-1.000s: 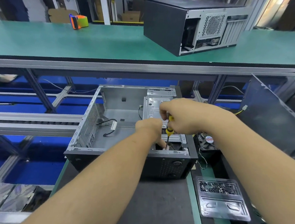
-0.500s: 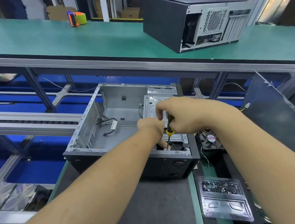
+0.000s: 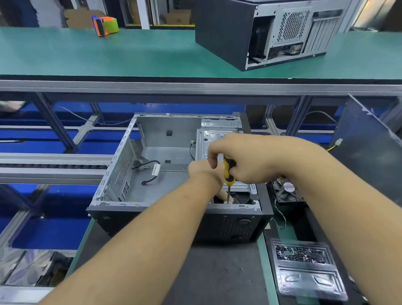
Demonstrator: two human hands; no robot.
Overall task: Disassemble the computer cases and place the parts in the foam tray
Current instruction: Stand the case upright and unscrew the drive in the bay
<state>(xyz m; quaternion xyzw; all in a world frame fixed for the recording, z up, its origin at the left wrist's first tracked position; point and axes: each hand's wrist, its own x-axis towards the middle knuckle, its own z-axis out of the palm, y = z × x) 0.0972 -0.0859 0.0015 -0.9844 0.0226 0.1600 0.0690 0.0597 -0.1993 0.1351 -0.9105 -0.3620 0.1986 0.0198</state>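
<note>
An open computer case [image 3: 127, 161] lies on its side on the dark mat in front of me, its metal interior bare except for a loose black cable [image 3: 149, 172]. My right hand [image 3: 250, 158] grips a yellow-and-black screwdriver [image 3: 228, 171], held upright with its tip at the case's front rim. My left hand [image 3: 205, 172] reaches in beside it, a finger touching the rim right by the screwdriver tip; its other fingers are hidden. A silver drive cage [image 3: 208, 138] shows behind my hands.
A second, closed computer case [image 3: 229, 29] stands on the green upper shelf [image 3: 106, 56], with a tape dispenser [image 3: 105, 25] to its left. A clear plastic tray [image 3: 306, 271] holding screws lies at the right. A fan [image 3: 288, 188] and a removed side panel [image 3: 375, 154] sit right of the case.
Both hands stay at the same spot on the case's front rim; the screwdriver remains upright there. The view has shifted only slightly.
</note>
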